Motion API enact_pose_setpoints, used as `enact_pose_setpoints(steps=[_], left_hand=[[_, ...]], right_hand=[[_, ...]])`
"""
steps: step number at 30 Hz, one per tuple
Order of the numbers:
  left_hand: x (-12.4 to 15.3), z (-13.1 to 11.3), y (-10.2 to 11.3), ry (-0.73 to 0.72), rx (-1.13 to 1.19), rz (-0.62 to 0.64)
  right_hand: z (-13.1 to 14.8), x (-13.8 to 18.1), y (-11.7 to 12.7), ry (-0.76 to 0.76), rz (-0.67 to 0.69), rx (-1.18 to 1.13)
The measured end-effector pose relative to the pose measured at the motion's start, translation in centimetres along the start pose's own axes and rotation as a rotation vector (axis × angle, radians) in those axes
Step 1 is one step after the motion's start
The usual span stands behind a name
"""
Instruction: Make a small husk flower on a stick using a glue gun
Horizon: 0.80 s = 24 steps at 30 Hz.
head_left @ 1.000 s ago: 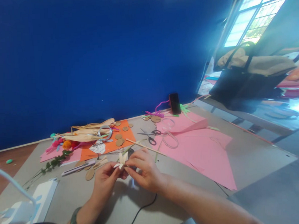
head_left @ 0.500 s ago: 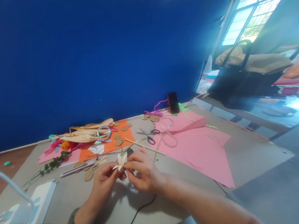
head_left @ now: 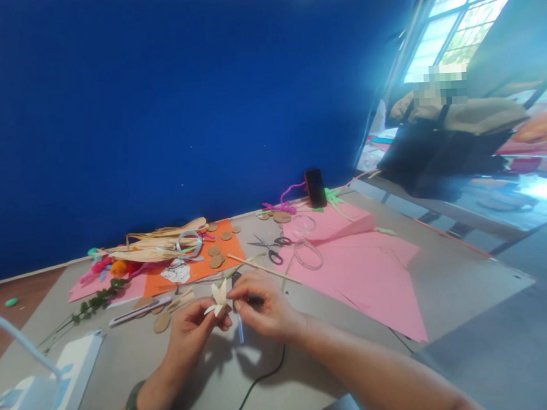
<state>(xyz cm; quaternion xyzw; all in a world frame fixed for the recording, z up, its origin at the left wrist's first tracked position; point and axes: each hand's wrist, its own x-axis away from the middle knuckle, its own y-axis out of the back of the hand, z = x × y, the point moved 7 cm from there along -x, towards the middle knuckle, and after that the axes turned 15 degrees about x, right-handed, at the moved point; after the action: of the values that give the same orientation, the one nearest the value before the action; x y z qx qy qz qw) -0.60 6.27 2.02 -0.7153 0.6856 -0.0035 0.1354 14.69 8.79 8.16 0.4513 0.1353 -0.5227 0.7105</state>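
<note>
My left hand [head_left: 195, 331] pinches a small cream flower [head_left: 219, 296] with pointed petals, held just above the table. To its right, my right hand [head_left: 265, 306] is closed, with thumb and index fingertips drawn together close to the petals. Anything between those fingertips is too small to make out. Partly hidden behind the right hand is a dark tool [head_left: 236, 281], with a pale translucent stick [head_left: 241, 329] showing below the fingers.
Scissors [head_left: 275, 257] and a thin wooden stick [head_left: 263, 268] lie beyond my hands. Pink paper [head_left: 369, 279] spreads rightward. Left are a utility knife [head_left: 139, 311], dried husks [head_left: 152, 253], a leafy sprig [head_left: 97, 302] and a power strip [head_left: 83, 368]. A black cord [head_left: 264, 380] crosses the front.
My right hand has drawn slightly right, away from the flower, uncovering more of the dark tool and translucent stick. The flower is slightly tilted and still in my left hand.
</note>
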Motion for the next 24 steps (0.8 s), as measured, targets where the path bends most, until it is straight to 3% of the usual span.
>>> enact_pose_setpoints(steps=[16,19,24], left_hand=[[-0.3,0.0,0.1,0.010,-0.023,0.019],[-0.3,0.2,0.4,0.020,0.002,-0.014],[-0.4,0.6,1.8,0.036,0.034,-0.113]], right_hand=[[-0.2,-0.1,-0.9,-0.055,0.145,-0.176],[-1.9,-0.5,0.1,-0.165,0.074,-0.079],[-6.4,-1.1,2.8,-0.390,-0.165,0.087]])
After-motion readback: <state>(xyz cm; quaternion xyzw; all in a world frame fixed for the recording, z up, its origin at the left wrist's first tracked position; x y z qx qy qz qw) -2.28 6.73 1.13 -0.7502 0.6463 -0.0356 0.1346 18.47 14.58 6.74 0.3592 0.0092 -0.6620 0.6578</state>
